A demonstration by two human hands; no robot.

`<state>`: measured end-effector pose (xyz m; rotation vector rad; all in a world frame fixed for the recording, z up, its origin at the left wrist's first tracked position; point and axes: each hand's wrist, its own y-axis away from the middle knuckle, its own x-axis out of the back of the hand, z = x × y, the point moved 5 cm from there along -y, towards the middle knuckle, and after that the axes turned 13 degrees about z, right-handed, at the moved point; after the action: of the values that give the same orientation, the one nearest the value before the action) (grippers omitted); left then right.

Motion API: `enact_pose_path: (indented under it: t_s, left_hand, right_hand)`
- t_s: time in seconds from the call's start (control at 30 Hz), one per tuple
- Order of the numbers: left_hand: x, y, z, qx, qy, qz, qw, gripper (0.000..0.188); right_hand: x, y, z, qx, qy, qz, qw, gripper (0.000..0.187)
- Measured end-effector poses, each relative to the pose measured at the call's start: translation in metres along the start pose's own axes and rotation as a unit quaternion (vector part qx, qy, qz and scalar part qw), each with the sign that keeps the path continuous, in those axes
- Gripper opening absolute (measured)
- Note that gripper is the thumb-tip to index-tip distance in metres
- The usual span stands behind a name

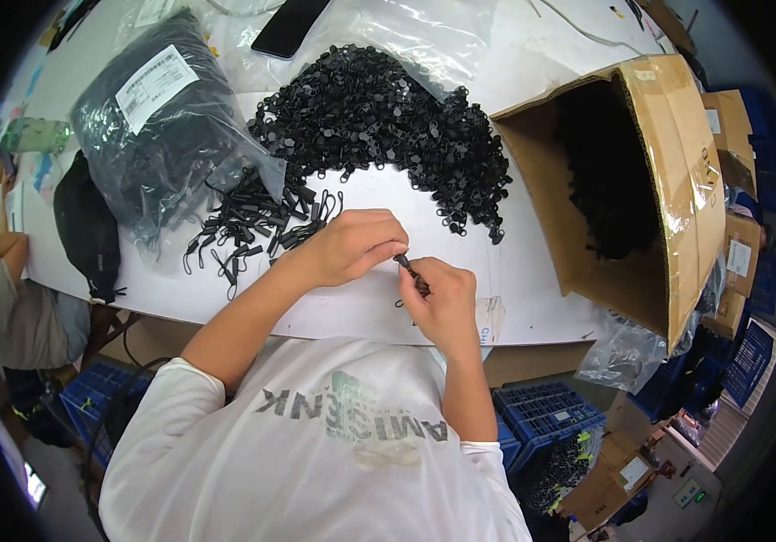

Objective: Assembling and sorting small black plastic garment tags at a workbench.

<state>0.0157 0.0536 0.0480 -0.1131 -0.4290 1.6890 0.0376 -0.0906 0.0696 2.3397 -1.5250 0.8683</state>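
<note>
My left hand (358, 246) and my right hand (445, 298) meet over the near part of the white table. Between them are small black zipper-pull pieces (417, 278); several stick out of my right fist. The fingertips of my left hand pinch the upper end of one; its exact shape is too small to tell. Beside my left wrist lies a loose heap of black cord zipper pulls (257, 221) with thin loops. Beyond my hands spreads a large curved pile of small black zipper-slider-like pieces (379, 113).
A clear plastic bag (139, 135) of dark pieces stands at the left, beside a black pouch (87, 230). An open cardboard box (690, 181) with black contents lies at the right. A phone (290, 27) rests at the far edge. Blue crates (546, 420) stand below the table.
</note>
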Motion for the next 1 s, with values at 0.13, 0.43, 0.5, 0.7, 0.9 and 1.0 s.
enact_pose_path:
  t_s: [0.13,0.43,0.5,0.7,0.9,1.0]
  left_hand:
    - [-0.005,0.010,-0.013,0.112,0.020,-0.177,0.978,0.026]
    - [0.020,-0.004,-0.009,0.019,-0.071,-0.108,0.991,0.030]
    - [0.037,-0.010,-0.019,0.102,-0.382,0.031,0.918,0.035]
    - [0.043,-0.014,-0.039,0.149,-0.521,0.004,0.840,0.036]
    - [0.033,-0.015,-0.044,0.159,-0.544,0.018,0.824,0.018]
    - [0.030,-0.016,-0.049,0.165,-0.551,0.026,0.817,0.014]
  right_hand:
    - [-0.005,0.001,-0.003,0.077,-0.003,-0.046,0.996,0.010]
    - [0.011,-0.001,0.026,-0.041,-0.186,-0.089,0.978,0.019]
    - [0.048,-0.011,0.058,-0.122,-0.263,0.079,0.954,0.025]
    - [0.103,-0.022,0.090,-0.217,-0.593,0.351,0.691,0.036]
    - [0.043,0.007,0.093,-0.313,-0.520,0.221,0.763,0.027]
    - [0.034,0.014,0.080,-0.350,-0.469,0.188,0.789,0.022]
